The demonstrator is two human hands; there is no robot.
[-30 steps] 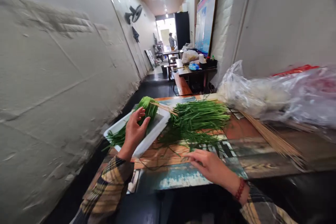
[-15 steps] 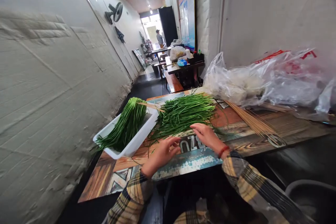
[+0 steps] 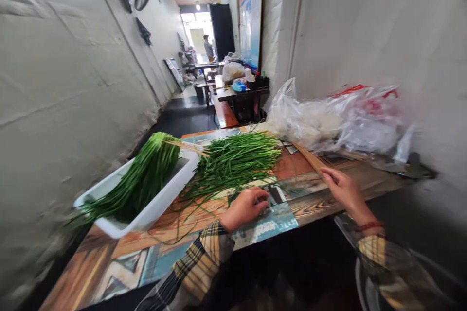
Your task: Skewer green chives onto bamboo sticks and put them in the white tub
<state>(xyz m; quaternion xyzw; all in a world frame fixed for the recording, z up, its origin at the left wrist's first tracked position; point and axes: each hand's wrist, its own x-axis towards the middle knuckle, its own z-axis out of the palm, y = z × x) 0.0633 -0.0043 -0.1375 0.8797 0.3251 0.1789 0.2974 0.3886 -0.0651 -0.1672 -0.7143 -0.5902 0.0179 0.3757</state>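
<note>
Right hand (image 3: 341, 188) has shifted from the chives (image 3: 233, 160) to the skewers (image 3: 309, 157).

No legible text anywhere.

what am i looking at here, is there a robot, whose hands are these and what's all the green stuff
No robot: the picture comes from a camera worn on a person's head, looking down at their own hands. The left hand is curled over the near ends of loose green chives on the patterned table. The right hand touches thin wooden skewers. A white tray on the left holds a neater chive bundle; clear plastic bags lie by the wall.
</note>
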